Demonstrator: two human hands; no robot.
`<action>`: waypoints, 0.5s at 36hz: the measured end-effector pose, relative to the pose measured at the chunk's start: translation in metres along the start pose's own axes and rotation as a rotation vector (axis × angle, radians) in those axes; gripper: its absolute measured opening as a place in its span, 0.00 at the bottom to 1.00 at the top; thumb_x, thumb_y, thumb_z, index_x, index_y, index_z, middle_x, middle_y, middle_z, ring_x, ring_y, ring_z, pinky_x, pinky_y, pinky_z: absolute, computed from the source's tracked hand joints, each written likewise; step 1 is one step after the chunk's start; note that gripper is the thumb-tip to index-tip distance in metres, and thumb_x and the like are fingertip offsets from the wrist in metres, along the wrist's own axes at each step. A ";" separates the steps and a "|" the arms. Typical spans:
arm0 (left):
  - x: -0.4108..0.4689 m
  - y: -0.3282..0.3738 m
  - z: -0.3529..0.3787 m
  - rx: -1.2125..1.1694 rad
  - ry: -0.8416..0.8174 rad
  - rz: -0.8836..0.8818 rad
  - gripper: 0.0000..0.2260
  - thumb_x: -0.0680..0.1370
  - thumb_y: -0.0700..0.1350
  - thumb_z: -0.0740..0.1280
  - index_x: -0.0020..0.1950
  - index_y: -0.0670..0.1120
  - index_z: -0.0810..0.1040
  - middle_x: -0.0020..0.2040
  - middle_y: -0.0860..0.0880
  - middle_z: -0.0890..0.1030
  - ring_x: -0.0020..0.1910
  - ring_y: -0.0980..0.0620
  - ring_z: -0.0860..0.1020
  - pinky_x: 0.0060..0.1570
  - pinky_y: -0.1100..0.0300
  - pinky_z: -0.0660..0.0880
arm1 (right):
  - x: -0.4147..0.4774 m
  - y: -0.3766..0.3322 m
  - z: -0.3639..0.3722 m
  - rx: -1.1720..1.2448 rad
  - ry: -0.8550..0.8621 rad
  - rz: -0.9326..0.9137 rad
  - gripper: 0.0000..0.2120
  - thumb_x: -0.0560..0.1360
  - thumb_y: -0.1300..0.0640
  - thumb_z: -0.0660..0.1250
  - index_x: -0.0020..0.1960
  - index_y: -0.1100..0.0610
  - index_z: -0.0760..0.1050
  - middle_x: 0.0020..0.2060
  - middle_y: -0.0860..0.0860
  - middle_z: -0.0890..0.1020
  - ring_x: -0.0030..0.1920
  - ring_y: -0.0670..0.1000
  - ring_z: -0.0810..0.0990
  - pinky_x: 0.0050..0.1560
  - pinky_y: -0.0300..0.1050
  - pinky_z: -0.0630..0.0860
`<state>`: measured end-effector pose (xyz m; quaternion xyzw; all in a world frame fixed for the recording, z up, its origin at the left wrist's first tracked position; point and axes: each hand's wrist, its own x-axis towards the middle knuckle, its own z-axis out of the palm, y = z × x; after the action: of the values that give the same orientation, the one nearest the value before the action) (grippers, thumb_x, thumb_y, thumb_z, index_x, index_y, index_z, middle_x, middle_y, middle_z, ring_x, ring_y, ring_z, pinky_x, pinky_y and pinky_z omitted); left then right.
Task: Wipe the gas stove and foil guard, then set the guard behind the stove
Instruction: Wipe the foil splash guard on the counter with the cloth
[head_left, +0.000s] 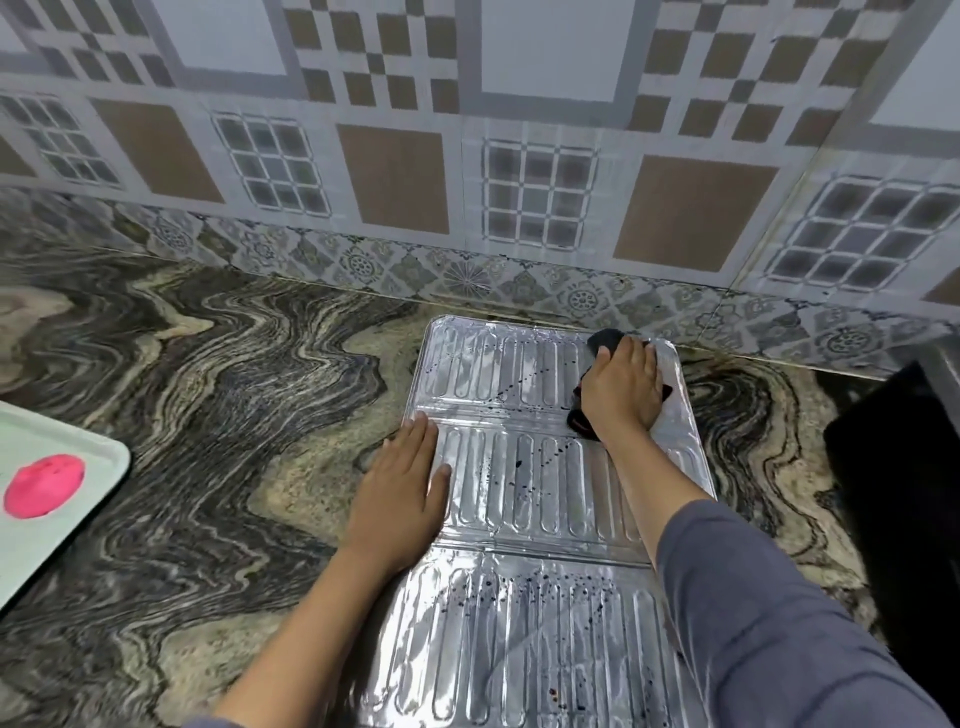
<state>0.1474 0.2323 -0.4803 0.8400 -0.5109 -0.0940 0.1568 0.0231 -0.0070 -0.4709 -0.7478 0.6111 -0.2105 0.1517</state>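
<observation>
The silver foil guard (519, 493) lies unfolded flat on the marbled counter, its ribbed panels speckled with dark spots. My right hand (621, 389) presses a dark cloth (605, 340) onto the guard's far right corner, near the wall. My left hand (402, 483) rests flat, fingers spread, on the guard's left edge at the middle panel, half on the counter. The black gas stove (904, 509) shows only partly at the right edge of the frame.
A pale green tray (78, 499) with a pink round object (44, 486) sits at the left edge. The tiled wall (467, 182) runs along the back of the counter (208, 389), just beyond the guard's far end.
</observation>
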 end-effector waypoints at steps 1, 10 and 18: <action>0.000 0.000 -0.001 -0.003 0.001 -0.001 0.33 0.74 0.61 0.37 0.76 0.48 0.50 0.77 0.52 0.49 0.76 0.55 0.47 0.74 0.60 0.43 | 0.000 -0.004 0.002 -0.007 -0.013 -0.007 0.23 0.81 0.53 0.48 0.73 0.63 0.58 0.74 0.56 0.62 0.75 0.55 0.55 0.75 0.49 0.49; -0.001 0.002 -0.002 -0.027 0.000 -0.014 0.32 0.75 0.61 0.37 0.77 0.50 0.47 0.74 0.57 0.43 0.74 0.61 0.43 0.73 0.62 0.41 | -0.009 -0.042 0.020 -0.070 -0.124 -0.093 0.26 0.81 0.53 0.47 0.75 0.64 0.51 0.75 0.58 0.55 0.76 0.56 0.50 0.76 0.49 0.46; -0.002 0.002 -0.004 -0.054 -0.032 -0.026 0.25 0.81 0.56 0.45 0.77 0.50 0.45 0.77 0.54 0.44 0.76 0.58 0.41 0.74 0.61 0.39 | -0.021 -0.073 0.031 -0.092 -0.184 -0.214 0.26 0.81 0.53 0.47 0.75 0.64 0.50 0.76 0.58 0.54 0.76 0.56 0.49 0.76 0.49 0.46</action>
<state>0.1464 0.2337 -0.4756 0.8405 -0.4995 -0.1233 0.1701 0.0973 0.0276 -0.4650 -0.8310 0.5204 -0.1276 0.1494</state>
